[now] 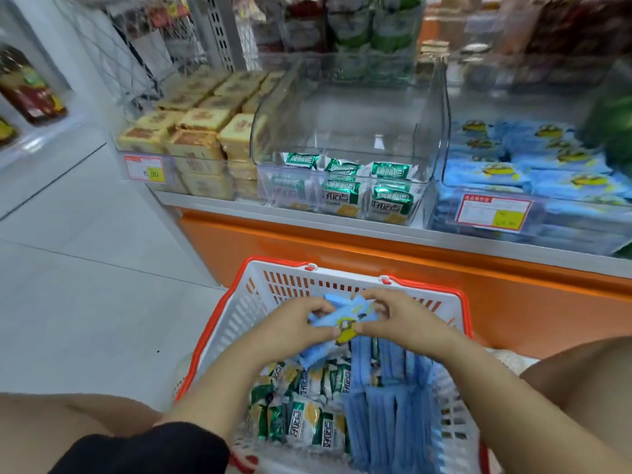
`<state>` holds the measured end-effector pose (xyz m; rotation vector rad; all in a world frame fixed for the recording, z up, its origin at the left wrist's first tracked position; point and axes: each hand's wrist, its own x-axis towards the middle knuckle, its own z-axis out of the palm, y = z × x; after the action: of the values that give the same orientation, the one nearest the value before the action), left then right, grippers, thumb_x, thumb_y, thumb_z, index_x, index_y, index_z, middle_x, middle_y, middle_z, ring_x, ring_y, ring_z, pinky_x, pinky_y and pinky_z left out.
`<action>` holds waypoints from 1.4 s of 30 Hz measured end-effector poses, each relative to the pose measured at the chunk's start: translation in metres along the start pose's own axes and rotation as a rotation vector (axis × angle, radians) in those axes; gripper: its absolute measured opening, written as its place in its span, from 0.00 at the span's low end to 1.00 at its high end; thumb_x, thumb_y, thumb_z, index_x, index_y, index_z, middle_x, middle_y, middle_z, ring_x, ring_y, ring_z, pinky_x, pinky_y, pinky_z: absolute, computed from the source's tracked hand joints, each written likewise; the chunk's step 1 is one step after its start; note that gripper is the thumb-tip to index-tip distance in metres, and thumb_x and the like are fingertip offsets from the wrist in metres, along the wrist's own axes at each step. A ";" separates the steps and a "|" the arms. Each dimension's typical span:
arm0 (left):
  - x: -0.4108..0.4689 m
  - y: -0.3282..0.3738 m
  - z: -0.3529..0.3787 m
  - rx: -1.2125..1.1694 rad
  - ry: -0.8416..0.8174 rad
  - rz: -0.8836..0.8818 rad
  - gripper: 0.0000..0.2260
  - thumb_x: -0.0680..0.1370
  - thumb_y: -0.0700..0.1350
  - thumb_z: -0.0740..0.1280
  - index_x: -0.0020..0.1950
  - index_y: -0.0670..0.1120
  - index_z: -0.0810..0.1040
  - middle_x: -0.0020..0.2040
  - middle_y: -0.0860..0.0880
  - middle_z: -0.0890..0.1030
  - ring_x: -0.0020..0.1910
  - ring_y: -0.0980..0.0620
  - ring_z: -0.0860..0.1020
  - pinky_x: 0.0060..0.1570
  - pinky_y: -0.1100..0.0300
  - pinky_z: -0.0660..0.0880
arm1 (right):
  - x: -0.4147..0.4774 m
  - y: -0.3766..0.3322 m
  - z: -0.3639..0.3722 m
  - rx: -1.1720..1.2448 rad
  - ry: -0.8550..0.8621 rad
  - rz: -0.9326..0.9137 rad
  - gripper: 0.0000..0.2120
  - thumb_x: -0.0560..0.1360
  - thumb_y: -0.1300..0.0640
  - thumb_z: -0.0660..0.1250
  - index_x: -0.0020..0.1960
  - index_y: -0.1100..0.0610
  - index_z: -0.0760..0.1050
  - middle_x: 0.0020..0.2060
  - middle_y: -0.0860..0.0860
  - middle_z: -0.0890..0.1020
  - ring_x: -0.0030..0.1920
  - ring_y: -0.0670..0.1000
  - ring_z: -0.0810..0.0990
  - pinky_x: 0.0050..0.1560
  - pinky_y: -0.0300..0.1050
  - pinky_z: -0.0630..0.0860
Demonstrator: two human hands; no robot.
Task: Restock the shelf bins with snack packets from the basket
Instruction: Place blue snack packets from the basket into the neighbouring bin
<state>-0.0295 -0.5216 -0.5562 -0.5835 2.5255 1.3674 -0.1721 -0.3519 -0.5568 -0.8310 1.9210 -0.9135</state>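
A white basket with a red rim (284,285) sits on the floor below me, full of green-and-white snack packets (301,415) on the left and blue packets (386,405) on the right. Over the basket, my left hand (290,323) and my right hand (400,318) both grip a small bundle of blue packets (345,318) with a yellow cartoon print. On the shelf ahead, a clear middle bin (349,131) holds only a few green packets (342,193) at its front. The bin to its right (533,172) is filled with blue packets.
A left bin (191,138) is stacked with yellow square cakes and carries a price tag (145,169). The orange shelf base (342,248) stands right behind the basket. Grey floor tiles (85,268) spread to the left. My knees show at both lower corners.
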 end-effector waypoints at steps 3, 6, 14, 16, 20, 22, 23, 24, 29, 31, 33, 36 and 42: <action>-0.006 0.038 -0.023 -0.075 0.121 0.115 0.09 0.76 0.49 0.73 0.55 0.54 0.80 0.53 0.57 0.80 0.51 0.57 0.79 0.53 0.59 0.76 | -0.018 -0.020 -0.025 0.209 0.061 -0.071 0.16 0.74 0.58 0.75 0.60 0.57 0.77 0.51 0.54 0.85 0.51 0.58 0.84 0.55 0.55 0.81; -0.013 0.071 -0.041 -0.211 0.271 0.194 0.11 0.76 0.44 0.74 0.55 0.55 0.80 0.51 0.54 0.81 0.46 0.52 0.81 0.49 0.59 0.79 | -0.038 -0.043 -0.050 0.263 0.151 -0.169 0.12 0.75 0.60 0.72 0.57 0.56 0.78 0.48 0.52 0.86 0.46 0.55 0.85 0.53 0.50 0.81; 0.003 0.153 -0.054 -0.569 0.409 0.249 0.16 0.76 0.43 0.73 0.63 0.50 0.77 0.54 0.49 0.84 0.50 0.51 0.84 0.50 0.56 0.79 | -0.064 -0.080 -0.107 0.691 0.502 -0.330 0.12 0.76 0.62 0.69 0.51 0.47 0.72 0.42 0.47 0.85 0.38 0.48 0.82 0.47 0.40 0.77; 0.014 0.176 -0.049 -0.548 0.443 0.315 0.11 0.78 0.41 0.71 0.58 0.52 0.78 0.51 0.51 0.85 0.51 0.50 0.84 0.50 0.55 0.79 | -0.064 -0.082 -0.122 0.730 0.527 -0.326 0.16 0.75 0.61 0.70 0.61 0.51 0.72 0.44 0.48 0.83 0.36 0.48 0.81 0.51 0.45 0.77; 0.042 0.214 -0.041 -0.567 0.500 0.319 0.09 0.78 0.39 0.70 0.58 0.47 0.78 0.50 0.47 0.84 0.41 0.54 0.84 0.41 0.61 0.77 | -0.067 -0.081 -0.156 0.600 0.630 -0.332 0.25 0.75 0.59 0.71 0.70 0.57 0.69 0.48 0.50 0.85 0.43 0.48 0.83 0.54 0.48 0.78; 0.056 0.229 -0.039 -0.585 0.515 0.302 0.09 0.78 0.37 0.70 0.57 0.45 0.78 0.48 0.47 0.84 0.38 0.55 0.84 0.38 0.64 0.77 | -0.070 -0.080 -0.176 0.270 0.772 -0.362 0.30 0.75 0.55 0.73 0.73 0.52 0.65 0.58 0.48 0.80 0.56 0.47 0.79 0.60 0.47 0.74; 0.063 0.236 -0.039 -0.575 0.526 0.301 0.10 0.78 0.37 0.70 0.59 0.44 0.78 0.48 0.46 0.85 0.38 0.55 0.84 0.37 0.65 0.76 | -0.071 -0.081 -0.186 0.057 0.830 -0.378 0.33 0.74 0.53 0.73 0.75 0.49 0.63 0.63 0.46 0.76 0.62 0.46 0.74 0.62 0.46 0.71; 0.069 0.243 -0.038 -0.559 0.536 0.305 0.12 0.78 0.37 0.70 0.60 0.43 0.78 0.49 0.46 0.85 0.38 0.55 0.84 0.37 0.65 0.76 | -0.072 -0.082 -0.195 -0.144 0.857 -0.404 0.35 0.74 0.52 0.74 0.76 0.48 0.61 0.65 0.45 0.73 0.66 0.46 0.70 0.65 0.45 0.68; 0.095 0.273 -0.040 -0.413 0.595 0.327 0.13 0.76 0.39 0.71 0.61 0.44 0.78 0.48 0.48 0.85 0.40 0.55 0.85 0.45 0.62 0.80 | -0.058 -0.091 -0.224 -0.594 0.784 -0.434 0.29 0.72 0.50 0.75 0.70 0.46 0.68 0.61 0.47 0.76 0.66 0.50 0.68 0.63 0.48 0.70; 0.106 0.281 -0.043 -0.361 0.603 0.339 0.15 0.76 0.41 0.72 0.61 0.45 0.77 0.47 0.49 0.85 0.41 0.54 0.85 0.46 0.60 0.80 | -0.048 -0.093 -0.235 -0.586 0.776 -0.442 0.25 0.72 0.49 0.75 0.65 0.45 0.69 0.57 0.46 0.77 0.62 0.49 0.71 0.59 0.48 0.72; 0.116 0.284 -0.048 -0.270 0.595 0.341 0.15 0.76 0.44 0.72 0.61 0.48 0.77 0.47 0.51 0.85 0.41 0.56 0.84 0.42 0.67 0.78 | -0.037 -0.093 -0.245 -0.543 0.760 -0.469 0.21 0.72 0.51 0.75 0.61 0.46 0.71 0.54 0.44 0.78 0.57 0.47 0.74 0.55 0.45 0.73; 0.128 0.283 -0.055 -0.142 0.604 0.354 0.17 0.77 0.50 0.71 0.65 0.49 0.76 0.49 0.53 0.84 0.45 0.57 0.84 0.47 0.61 0.79 | -0.020 -0.092 -0.258 -0.488 0.714 -0.461 0.19 0.73 0.53 0.75 0.61 0.49 0.72 0.52 0.43 0.78 0.52 0.46 0.77 0.51 0.40 0.73; 0.153 0.262 -0.062 0.161 0.624 0.366 0.16 0.82 0.49 0.63 0.70 0.51 0.74 0.66 0.51 0.76 0.61 0.54 0.76 0.63 0.56 0.73 | 0.017 -0.083 -0.279 -0.549 0.589 -0.333 0.18 0.75 0.53 0.72 0.62 0.50 0.69 0.49 0.43 0.73 0.49 0.48 0.73 0.40 0.36 0.68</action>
<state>-0.2819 -0.4812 -0.3805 -0.6100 3.3469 1.1984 -0.4072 -0.3298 -0.3855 -1.3412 2.6673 -0.8982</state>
